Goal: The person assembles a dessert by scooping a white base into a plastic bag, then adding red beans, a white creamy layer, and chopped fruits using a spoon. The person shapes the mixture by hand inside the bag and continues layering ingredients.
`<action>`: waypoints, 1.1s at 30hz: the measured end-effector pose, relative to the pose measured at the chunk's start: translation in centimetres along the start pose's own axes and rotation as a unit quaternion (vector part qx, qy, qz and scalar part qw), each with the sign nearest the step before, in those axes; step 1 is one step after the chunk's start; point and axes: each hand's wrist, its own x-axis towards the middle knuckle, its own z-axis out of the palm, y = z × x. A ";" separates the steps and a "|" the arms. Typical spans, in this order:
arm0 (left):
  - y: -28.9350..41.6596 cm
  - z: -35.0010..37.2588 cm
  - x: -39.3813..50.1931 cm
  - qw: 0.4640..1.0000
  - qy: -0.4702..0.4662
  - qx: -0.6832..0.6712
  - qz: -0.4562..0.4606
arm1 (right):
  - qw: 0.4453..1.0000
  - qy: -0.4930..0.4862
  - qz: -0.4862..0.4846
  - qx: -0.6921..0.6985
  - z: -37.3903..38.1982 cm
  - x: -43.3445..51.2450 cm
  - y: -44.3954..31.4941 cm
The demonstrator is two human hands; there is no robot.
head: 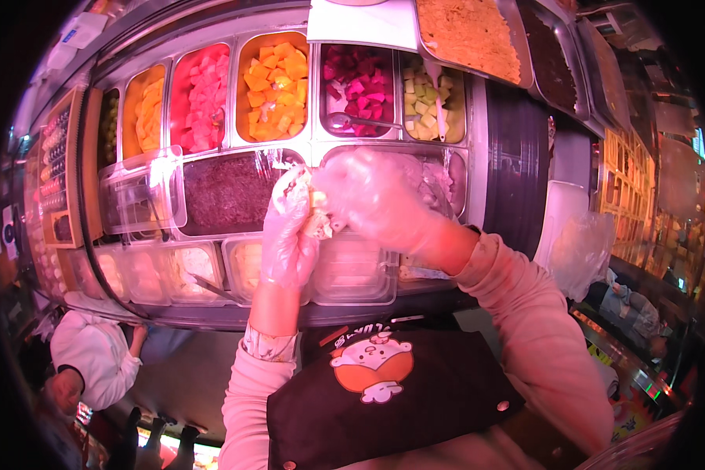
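Note:
A piece of filled food (pixel 319 225) with a pale wrapper and a yellow chunk showing is gripped in my left hand (pixel 288 252), which wears a clear plastic glove. Right beside it, my right hand (pixel 373 197), also gloved, is curled with its fingertips at the food's edge. Motion blurs this hand, and what its fingers hold is hidden. Both hands are over a pan of dark purple mash (pixel 229 194) and a pan of paler lilac filling (pixel 437 182), partly covered by my right hand.
Beyond lie metal pans of diced mango (pixel 276 88), pink cubes (pixel 202 97), dragon fruit (pixel 364 88) and green cubes (pixel 426 103). Trays of orange crumbs (pixel 470 38) and dark crumbs (pixel 549 64) overhang the right. Lidded plastic boxes (pixel 355 270) line the near edge. A person (pixel 97 358) is at lower left.

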 end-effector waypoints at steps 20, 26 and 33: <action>2.7 -1.9 -3.6 0.997 0.072 0.031 -0.011 | 0.566 -0.087 0.707 0.414 4.5 -0.2 15.1; 2.4 -0.9 -3.5 0.998 0.020 0.012 -0.056 | 0.244 0.148 0.657 0.698 13.8 -7.9 22.0; 2.9 -2.3 -3.6 0.997 0.056 -0.009 -0.059 | 0.407 0.305 0.649 0.566 12.6 -1.0 14.4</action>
